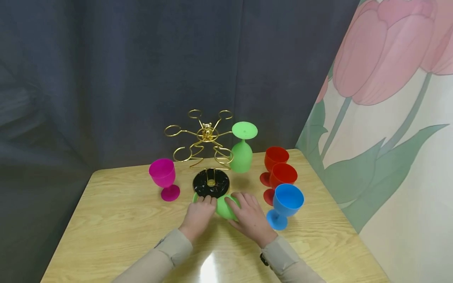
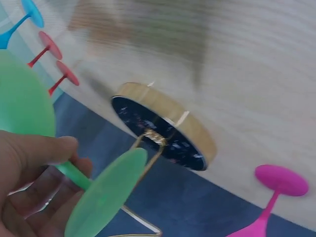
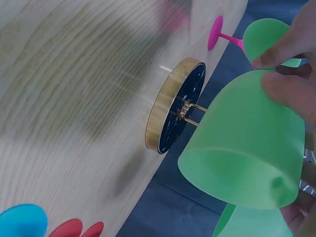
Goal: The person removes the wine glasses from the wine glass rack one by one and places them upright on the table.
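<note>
A green plastic goblet (image 1: 224,209) lies sideways between both hands, in front of the stand's base. My left hand (image 1: 199,215) pinches its stem, right by the round foot (image 2: 106,195), as the left wrist view shows. The bowl (image 3: 237,143) is gripped by my right hand (image 1: 252,217), its fingers spread around the side. In the right wrist view the open rim points away from the left hand. Just behind stands a gold wire rack (image 1: 207,135) with several ring-ended arms and a round black base (image 1: 202,189). A second green goblet (image 1: 242,158) hangs upside down from its right arm.
On the wooden table (image 1: 116,220), a magenta goblet (image 1: 162,173) stands left of the rack. Two red goblets (image 1: 276,157) and a blue goblet (image 1: 288,200) stand in a row at the right, the blue one close to the right hand. A dark curtain (image 1: 159,78) hangs behind.
</note>
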The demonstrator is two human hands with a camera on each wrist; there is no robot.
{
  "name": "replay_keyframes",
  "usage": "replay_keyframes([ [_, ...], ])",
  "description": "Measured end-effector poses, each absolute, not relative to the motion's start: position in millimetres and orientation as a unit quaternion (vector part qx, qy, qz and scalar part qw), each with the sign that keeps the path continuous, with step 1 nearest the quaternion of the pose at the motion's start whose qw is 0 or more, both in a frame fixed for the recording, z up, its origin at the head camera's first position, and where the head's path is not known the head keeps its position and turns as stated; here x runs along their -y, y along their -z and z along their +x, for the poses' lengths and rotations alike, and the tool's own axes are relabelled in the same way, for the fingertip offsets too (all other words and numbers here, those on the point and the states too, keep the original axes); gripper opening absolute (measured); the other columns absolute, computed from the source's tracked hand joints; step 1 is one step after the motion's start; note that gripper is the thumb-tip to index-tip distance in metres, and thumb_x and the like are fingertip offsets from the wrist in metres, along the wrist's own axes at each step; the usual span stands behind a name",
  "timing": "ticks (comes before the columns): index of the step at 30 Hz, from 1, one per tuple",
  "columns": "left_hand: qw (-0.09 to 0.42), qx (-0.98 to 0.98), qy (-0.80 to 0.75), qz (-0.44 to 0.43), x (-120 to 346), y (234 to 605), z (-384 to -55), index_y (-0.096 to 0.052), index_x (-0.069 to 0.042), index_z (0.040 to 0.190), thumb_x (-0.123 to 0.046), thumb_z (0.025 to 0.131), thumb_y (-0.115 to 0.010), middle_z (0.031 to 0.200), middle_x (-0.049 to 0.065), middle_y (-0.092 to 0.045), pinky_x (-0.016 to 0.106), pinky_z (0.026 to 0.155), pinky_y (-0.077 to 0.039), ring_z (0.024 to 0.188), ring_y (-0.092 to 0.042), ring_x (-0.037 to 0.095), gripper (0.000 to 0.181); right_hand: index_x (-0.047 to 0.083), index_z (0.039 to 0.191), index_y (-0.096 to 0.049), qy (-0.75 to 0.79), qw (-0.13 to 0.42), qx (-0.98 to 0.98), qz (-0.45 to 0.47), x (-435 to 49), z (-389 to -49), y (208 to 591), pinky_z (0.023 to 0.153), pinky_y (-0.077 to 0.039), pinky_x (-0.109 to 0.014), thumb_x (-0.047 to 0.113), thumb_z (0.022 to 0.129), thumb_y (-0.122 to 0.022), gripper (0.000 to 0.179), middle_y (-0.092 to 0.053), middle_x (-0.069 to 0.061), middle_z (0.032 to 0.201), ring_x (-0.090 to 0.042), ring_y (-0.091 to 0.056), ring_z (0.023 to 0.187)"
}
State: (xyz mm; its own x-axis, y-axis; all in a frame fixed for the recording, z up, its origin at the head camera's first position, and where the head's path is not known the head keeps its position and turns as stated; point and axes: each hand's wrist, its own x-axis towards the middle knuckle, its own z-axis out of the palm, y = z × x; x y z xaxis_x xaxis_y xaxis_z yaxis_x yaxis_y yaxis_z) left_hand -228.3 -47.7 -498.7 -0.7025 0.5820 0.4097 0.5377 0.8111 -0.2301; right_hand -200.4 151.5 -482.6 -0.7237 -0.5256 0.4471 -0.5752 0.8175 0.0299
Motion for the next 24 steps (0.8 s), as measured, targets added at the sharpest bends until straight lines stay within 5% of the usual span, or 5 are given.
replay_keyframes([
  [8,0.201,0.941,0.011,-0.272,58,512,-230,-0.068,-0.002,0.103,0.010,0.076,-0.074,0.089,0.010,-0.068,0.036,0.052,-0.059,0.075,-0.067,0.024,0.031,0.013,0.116,-0.071,-0.083,0.248,0.915,0.307,-150,-203,482,0.092,-0.052,-0.043,0.028,0.079,-0.088,0.043,-0.063,-0.008,0.117,-0.027,-0.057,0.109],
  [16,0.174,0.958,0.074,-0.216,72,529,-237,-0.066,0.002,0.111,0.010,0.076,-0.075,0.097,0.015,-0.071,0.037,0.051,-0.058,0.077,-0.067,0.027,0.037,0.008,0.128,-0.063,-0.166,0.267,0.912,0.263,-154,-210,483,0.090,-0.048,-0.052,0.017,0.075,-0.090,0.059,-0.060,-0.013,0.120,-0.034,-0.056,0.110],
  [20,0.169,0.957,0.145,-0.188,81,537,-236,-0.059,0.005,0.116,0.014,0.074,-0.074,0.094,0.018,-0.068,0.038,0.060,-0.060,0.079,-0.067,0.031,0.046,0.005,0.135,-0.057,-0.196,0.256,0.920,0.223,-159,-212,484,0.094,-0.050,-0.051,0.014,0.075,-0.090,0.069,-0.057,-0.016,0.124,-0.036,-0.054,0.114],
  [24,0.141,0.944,0.264,-0.139,86,545,-230,-0.055,0.007,0.114,0.015,0.082,-0.065,0.090,0.017,-0.064,0.045,0.073,-0.060,0.082,-0.067,0.034,0.034,0.003,0.139,-0.054,-0.217,0.246,0.927,0.182,-167,-211,485,0.091,-0.054,-0.047,0.011,0.077,-0.088,0.071,-0.056,-0.019,0.126,-0.037,-0.053,0.114],
])
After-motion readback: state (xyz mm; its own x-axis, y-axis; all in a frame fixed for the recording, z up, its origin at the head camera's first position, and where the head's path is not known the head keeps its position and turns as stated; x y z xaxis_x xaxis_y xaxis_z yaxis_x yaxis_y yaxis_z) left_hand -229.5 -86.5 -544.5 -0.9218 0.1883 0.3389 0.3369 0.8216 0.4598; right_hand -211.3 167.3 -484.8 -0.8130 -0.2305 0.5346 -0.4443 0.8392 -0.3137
